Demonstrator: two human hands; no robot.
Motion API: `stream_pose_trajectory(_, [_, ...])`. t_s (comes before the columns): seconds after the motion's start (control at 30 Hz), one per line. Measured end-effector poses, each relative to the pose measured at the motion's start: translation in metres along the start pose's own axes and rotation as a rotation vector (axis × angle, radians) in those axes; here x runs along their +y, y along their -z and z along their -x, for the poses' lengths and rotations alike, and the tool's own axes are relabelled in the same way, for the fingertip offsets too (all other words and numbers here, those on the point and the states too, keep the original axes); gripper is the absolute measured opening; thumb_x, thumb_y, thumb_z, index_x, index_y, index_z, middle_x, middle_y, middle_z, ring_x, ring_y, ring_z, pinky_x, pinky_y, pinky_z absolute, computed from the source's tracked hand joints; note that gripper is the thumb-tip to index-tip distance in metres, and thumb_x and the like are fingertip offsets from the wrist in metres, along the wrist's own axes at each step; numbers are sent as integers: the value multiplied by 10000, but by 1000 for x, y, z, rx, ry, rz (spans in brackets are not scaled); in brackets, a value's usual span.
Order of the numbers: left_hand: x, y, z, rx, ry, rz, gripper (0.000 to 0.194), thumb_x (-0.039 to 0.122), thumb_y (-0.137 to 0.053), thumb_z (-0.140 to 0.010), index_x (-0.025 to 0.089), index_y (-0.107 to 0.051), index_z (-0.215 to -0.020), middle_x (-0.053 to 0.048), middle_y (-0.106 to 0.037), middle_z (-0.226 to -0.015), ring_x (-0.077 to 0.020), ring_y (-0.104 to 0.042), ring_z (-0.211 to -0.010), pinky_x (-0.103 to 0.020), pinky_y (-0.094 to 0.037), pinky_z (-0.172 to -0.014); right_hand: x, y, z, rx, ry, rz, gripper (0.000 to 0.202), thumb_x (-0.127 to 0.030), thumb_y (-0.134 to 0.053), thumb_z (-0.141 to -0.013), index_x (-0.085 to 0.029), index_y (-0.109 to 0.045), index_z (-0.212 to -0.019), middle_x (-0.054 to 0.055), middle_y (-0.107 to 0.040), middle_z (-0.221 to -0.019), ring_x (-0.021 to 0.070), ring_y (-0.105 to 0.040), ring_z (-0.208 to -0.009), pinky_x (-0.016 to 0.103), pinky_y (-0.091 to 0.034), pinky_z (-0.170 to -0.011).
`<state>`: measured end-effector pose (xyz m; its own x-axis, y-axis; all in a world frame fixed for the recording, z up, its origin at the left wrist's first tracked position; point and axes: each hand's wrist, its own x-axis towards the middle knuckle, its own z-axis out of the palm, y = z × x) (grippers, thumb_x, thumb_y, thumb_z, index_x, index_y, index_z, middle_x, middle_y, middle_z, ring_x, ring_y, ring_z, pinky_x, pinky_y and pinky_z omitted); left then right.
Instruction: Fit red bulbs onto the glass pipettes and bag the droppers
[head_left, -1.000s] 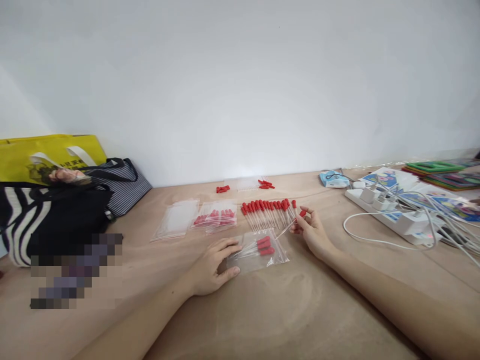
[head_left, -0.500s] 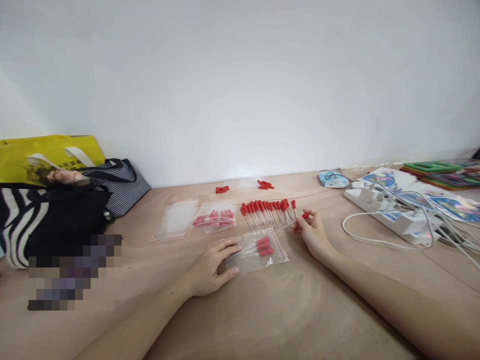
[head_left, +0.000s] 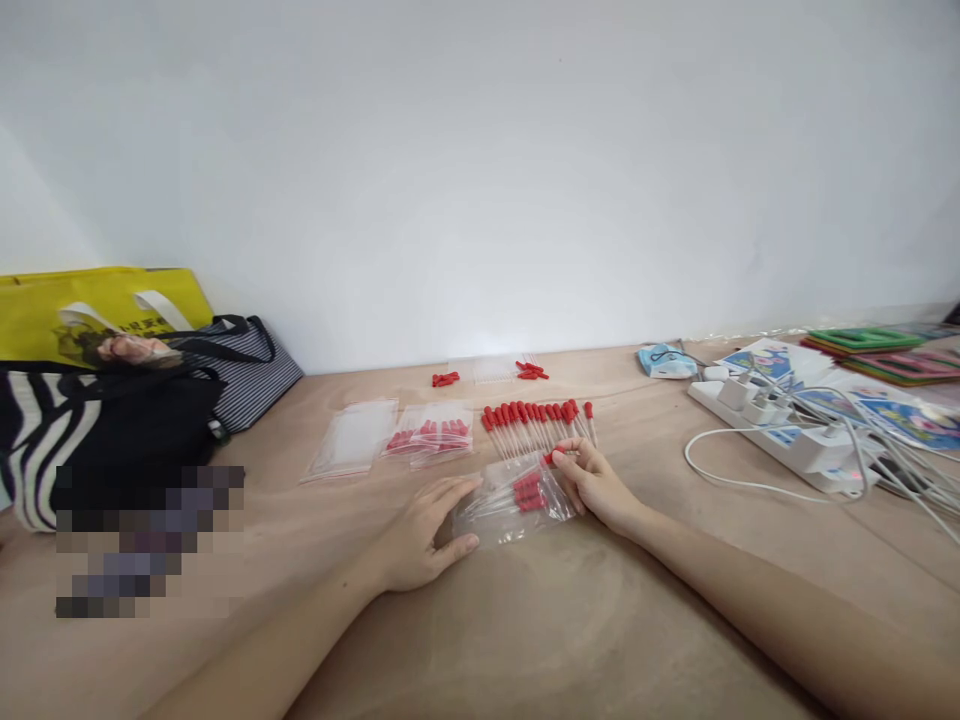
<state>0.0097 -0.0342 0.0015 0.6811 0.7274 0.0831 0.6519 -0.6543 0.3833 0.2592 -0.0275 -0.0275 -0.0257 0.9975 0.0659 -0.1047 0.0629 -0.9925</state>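
The clear zip bag (head_left: pixel 517 500) lies flat on the tan table (head_left: pixel 540 630), and everything else is easiest placed from it. The left hand (head_left: pixel 424 535) rests on the bag's left end with its fingers spread and pressed down, pinning the plastic in place. The right hand (head_left: pixel 596 485) is at the bag's right, open end, thumb and fingertips pinched on the red bulb of a glass dropper (head_left: pixel 553 458) whose thin stem points into the mouth of the bag, where several red-capped droppers already lie. Just behind the bag a row of loose droppers (head_left: pixel 536 420) waits, caps away from the person; to the left of that row sits a filled bag (head_left: pixel 431 435), then an empty bag (head_left: pixel 352 445) further left. Far behind the bag, near the wall, lie small heaps of red caps (head_left: pixel 487 374). Well to the bag's right is a white power strip (head_left: pixel 787 430) with cables; well to its left, striped bags (head_left: pixel 97 430). The step in hand looks like sliding one dropper into the bag; the next move probably calls for easing the stem fully in without snagging the plastic, then letting go of the bulb.
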Motion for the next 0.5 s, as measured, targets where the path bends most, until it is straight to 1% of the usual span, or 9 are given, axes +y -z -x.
stream_pose_trajectory(0.03, [0, 0, 0, 3, -7, 3, 538, 358, -473, -813, 229, -303, -1306, -61, -376, -1346, -237, -339, -1226, -415, -299, -1011, -1, 0, 0, -36, -5, 17, 363, -489, -570, -684, -211, -386, -828, -149, -338, -306, 50, -263, -210, 153, -136, -268])
stream_pose_trajectory(0.1, [-1, -1, 0, 12, -21, 7, 536, 357, -473, -813, 235, -301, -1306, -59, -381, -1342, -239, -342, -1222, -419, -298, -1010, -1, 0, -2, -80, -27, 22, 366, -475, -600, -657, -205, -409, -814, -150, -343, -316, 40, -251, -211, 145, -113, -264])
stream_pose_trajectory(0.17, [-1, -1, 0, 14, -25, 9, 533, 357, -472, -814, 235, -301, -1304, -61, -381, -1341, -243, -339, -1223, -425, -294, -1009, 0, 0, -5, -72, -56, 29, 357, -447, -632, -627, -197, -442, -796, -135, -396, -349, 34, -272, -221, 140, -144, -259])
stream_pose_trajectory(0.3, [0, -1, 0, 5, -17, 12, 528, 355, -468, -816, 226, -307, -1302, -66, -377, -1344, -245, -328, -1230, -425, -293, -1010, 4, 0, -12, -25, -111, 86, 307, -410, -659, -595, -173, -534, -744, -63, -556, -483, 39, -346, -268, 159, -245, -263])
stream_pose_trajectory(0.4, [0, -1, 0, 14, -22, 16, 528, 348, -471, -816, 229, -306, -1303, -62, -376, -1345, -242, -334, -1228, -415, -296, -1011, 8, -4, -14, -33, -139, 160, 259, -399, -638, -614, -157, -598, -699, -44, -565, -475, 51, -379, -303, 171, -294, -288])
stream_pose_trajectory(0.5, [0, -1, 0, 18, -20, 14, 525, 349, -473, -816, 228, -313, -1301, -60, -381, -1342, -242, -339, -1226, -411, -297, -1012, 10, -7, -14, -58, -116, 233, 213, -371, -610, -636, -158, -611, -649, -49, -534, -432, 58, -385, -311, 176, -306, -306])
